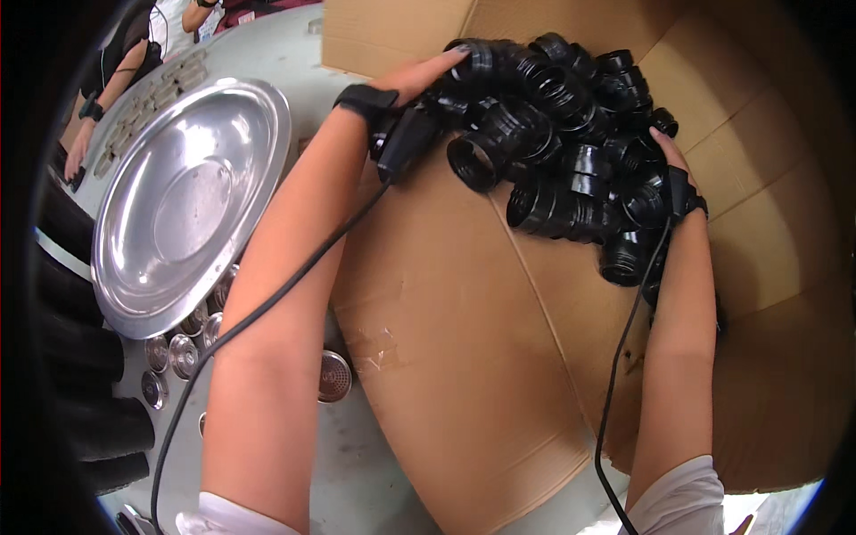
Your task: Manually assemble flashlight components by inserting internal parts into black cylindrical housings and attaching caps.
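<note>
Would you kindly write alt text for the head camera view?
Both hands, left hand and right hand, cup a heap of black threaded plastic rings on a flattened cardboard box. To the left, a shiny metal bowl sits on a grey table above small metal discs.

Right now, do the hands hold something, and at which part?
Both hands cup the pile of black threaded sockets: left hand on its left side, right hand on its right. No single piece is gripped.

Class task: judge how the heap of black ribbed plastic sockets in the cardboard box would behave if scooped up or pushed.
The sockets look hollow and thin-walled, so probably light. They are round and loosely piled, so likely to roll and spill apart; both hands, left and right, cup the heap's sides. Ribbed walls may aid grip.
</note>
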Demonstrator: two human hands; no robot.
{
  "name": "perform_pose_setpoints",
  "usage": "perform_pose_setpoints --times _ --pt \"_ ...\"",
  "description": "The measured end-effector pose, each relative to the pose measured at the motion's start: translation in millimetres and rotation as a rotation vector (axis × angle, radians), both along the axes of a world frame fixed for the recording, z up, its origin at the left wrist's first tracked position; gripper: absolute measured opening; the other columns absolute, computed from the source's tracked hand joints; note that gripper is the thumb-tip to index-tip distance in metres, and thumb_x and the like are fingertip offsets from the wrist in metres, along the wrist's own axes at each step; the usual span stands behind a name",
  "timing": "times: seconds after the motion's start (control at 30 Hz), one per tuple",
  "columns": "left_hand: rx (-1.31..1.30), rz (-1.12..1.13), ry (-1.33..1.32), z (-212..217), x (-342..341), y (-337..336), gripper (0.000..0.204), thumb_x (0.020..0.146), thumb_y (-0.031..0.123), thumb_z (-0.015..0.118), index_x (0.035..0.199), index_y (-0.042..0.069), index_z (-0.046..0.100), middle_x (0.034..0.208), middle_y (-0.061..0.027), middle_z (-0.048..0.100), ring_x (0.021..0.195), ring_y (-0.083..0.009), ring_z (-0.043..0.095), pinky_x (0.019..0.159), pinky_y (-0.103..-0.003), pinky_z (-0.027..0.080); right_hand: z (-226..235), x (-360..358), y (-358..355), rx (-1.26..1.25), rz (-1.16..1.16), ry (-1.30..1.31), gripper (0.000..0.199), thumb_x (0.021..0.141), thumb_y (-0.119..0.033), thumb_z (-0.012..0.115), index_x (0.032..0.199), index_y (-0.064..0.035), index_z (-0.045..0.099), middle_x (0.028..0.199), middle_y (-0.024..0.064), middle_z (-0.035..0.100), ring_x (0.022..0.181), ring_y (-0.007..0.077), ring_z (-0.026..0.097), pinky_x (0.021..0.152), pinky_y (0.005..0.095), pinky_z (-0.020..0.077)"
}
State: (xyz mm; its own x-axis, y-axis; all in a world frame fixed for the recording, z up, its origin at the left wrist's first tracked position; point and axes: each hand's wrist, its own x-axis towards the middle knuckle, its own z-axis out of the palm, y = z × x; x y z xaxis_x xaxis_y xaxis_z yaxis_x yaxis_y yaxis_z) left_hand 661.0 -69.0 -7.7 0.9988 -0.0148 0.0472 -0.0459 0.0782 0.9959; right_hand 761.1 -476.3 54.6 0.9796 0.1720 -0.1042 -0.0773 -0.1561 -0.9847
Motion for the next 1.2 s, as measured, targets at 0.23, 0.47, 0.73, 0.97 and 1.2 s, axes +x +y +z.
perform_pose_setpoints --times 0.23,0.47,0.73,0.97,1.2 --pt "0.437 -0.132 -0.068 4.8 -20.1 -1.1 0.052 0.086 0.043 0.059 0.111 -0.003 0.064 0.104 -0.0093 0.067 0.095 -0.018 0.06 0.088 -0.03 0.046 -0.2 -19.5 8.3 0.064 0.068 0.108 0.05 0.084 -0.028 0.063 0.129 -0.0072 0.053 0.114 0.0098 0.063 0.101 0.0211 0.062 0.086 0.032 0.0507" --pt "0.385 -0.346 0.106 15.7 -64.3 -13.1 0.041 0.079 0.018 0.065 0.117 0.001 0.06 0.105 -0.0041 0.063 0.096 -0.013 0.056 0.085 -0.025 0.045 -6.9 -32.3 1.6 -0.141 0.45 -0.163 0.04 0.095 -0.029 0.052 0.123 -0.0008 0.056 0.119 0.0101 0.061 0.105 0.0186 0.06 0.089 0.0308 0.0486" --pt "0.549 0.046 -0.263 49.1 -7.8 -20.1 0.039 0.094 0.029 0.048 0.119 0.004 0.062 0.113 -0.018 0.064 0.105 -0.0265 0.058 0.094 -0.035 0.043 0.1 63.0 -35.3 -0.332 -0.276 -0.399 0.071 0.086 -0.057 0.058 0.131 -0.0022 0.051 0.123 0.0158 0.059 0.108 0.0228 0.058 0.091 0.0351 0.0469" --pt "0.398 -0.33 -0.077 -18.8 40.0 -17.0 0.061 0.089 0.055 0.049 0.128 0.009 0.056 0.143 -0.0166 0.04 0.123 -0.03 0.045 0.101 -0.035 0.037 -18.3 2.8 20.6 -0.105 0.235 -0.308 0.054 0.097 -0.04 0.049 0.137 -0.0044 0.045 0.138 0.0111 0.048 0.122 0.0228 0.05 0.103 0.0353 0.0397" --pt "0.089 -0.258 -0.504 -91.3 59.1 15.3 0.041 0.089 0.031 0.056 0.124 0.01 0.059 0.11 -0.0019 0.059 0.094 -0.0139 0.057 0.076 -0.025 0.047 -10.7 11.5 35.9 0.156 0.126 -0.189 0.046 0.1 -0.034 0.045 0.132 -0.0016 0.051 0.125 0.0104 0.059 0.116 0.019 0.055 0.103 0.0314 0.0413"
